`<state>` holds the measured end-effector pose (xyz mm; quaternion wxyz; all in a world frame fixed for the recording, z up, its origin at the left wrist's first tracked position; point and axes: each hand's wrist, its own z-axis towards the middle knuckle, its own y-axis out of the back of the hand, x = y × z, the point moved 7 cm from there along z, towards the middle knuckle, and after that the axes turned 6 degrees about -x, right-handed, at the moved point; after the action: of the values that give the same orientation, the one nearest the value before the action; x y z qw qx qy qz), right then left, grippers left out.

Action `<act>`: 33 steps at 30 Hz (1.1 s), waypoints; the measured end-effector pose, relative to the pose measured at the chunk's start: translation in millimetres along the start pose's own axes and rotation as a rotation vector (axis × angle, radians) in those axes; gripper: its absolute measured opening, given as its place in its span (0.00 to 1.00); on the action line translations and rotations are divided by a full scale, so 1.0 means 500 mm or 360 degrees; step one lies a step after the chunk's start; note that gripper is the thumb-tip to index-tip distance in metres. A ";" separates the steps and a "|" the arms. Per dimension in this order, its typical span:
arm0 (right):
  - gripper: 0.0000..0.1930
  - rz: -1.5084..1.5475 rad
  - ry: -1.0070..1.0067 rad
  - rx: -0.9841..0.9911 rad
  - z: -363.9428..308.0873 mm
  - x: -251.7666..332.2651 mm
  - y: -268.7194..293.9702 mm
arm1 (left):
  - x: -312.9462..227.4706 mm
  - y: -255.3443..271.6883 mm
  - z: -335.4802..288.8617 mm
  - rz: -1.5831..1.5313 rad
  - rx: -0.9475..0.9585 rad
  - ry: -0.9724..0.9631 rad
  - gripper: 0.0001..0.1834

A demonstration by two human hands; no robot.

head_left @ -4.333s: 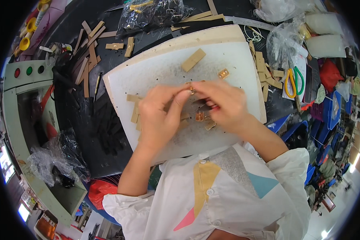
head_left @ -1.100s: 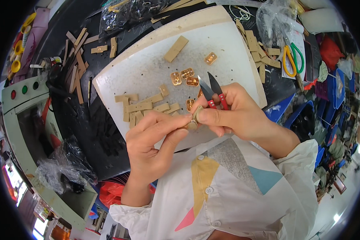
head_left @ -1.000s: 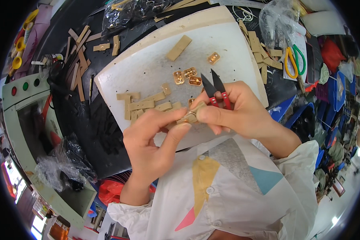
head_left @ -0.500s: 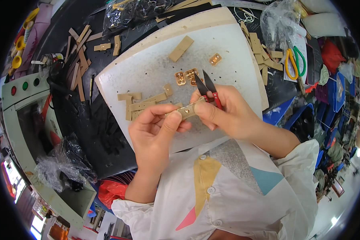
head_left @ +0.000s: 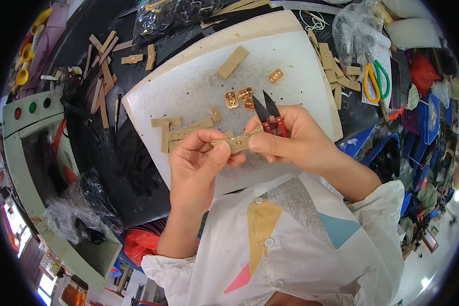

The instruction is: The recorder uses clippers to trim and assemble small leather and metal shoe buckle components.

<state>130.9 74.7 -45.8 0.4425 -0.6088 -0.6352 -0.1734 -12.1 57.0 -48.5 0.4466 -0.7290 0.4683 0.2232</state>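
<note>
A small tan strap piece [head_left: 238, 142] with a gold metal fitting is held between both hands over a white work board [head_left: 188, 86]. My left hand [head_left: 196, 166] pinches its left end. My right hand [head_left: 290, 140] pinches its right end and also holds small red-handled snips [head_left: 270, 113], blades apart and pointing up. Three gold buckles [head_left: 238, 98] lie on the board just beyond the snips, one further right [head_left: 275, 76]. Several tan strips [head_left: 181, 130] lie left of the hands, and a longer tan strip [head_left: 233, 61] lies higher up.
More tan strips [head_left: 102, 76] are scattered on the dark table at upper left and at the right [head_left: 334, 71]. Green-handled scissors [head_left: 375, 79] lie at right near plastic bags [head_left: 359, 25]. A green machine [head_left: 30, 132] with coloured buttons stands at left.
Earlier both hands worked low on the board. Since then they lifted the strap piece, the right hand gained the snips, and the piece now sits level between the fingertips.
</note>
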 end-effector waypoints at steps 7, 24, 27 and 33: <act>0.07 -0.0014 -0.0040 0.0021 -0.010 0.024 0.003 | -0.090 -0.074 -0.059 0.1614 0.0144 -0.1632 0.08; 0.24 -0.1751 0.1529 -0.0495 -0.083 0.133 -0.012 | -0.011 -0.029 -0.010 0.0389 0.0014 0.0035 0.11; 0.21 -0.1855 0.1743 -0.0433 -0.106 0.109 -0.020 | -0.013 -0.030 -0.009 0.0382 -0.0069 -0.0028 0.11; 0.16 -0.1740 0.1880 -0.0560 -0.109 0.093 -0.024 | -0.020 -0.040 -0.010 0.0476 -0.0124 -0.0118 0.10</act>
<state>144.9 59.7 23.9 0.4548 -0.0826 -0.4681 -0.7531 0.4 60.8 -29.7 0.3967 -0.6592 0.5458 0.3319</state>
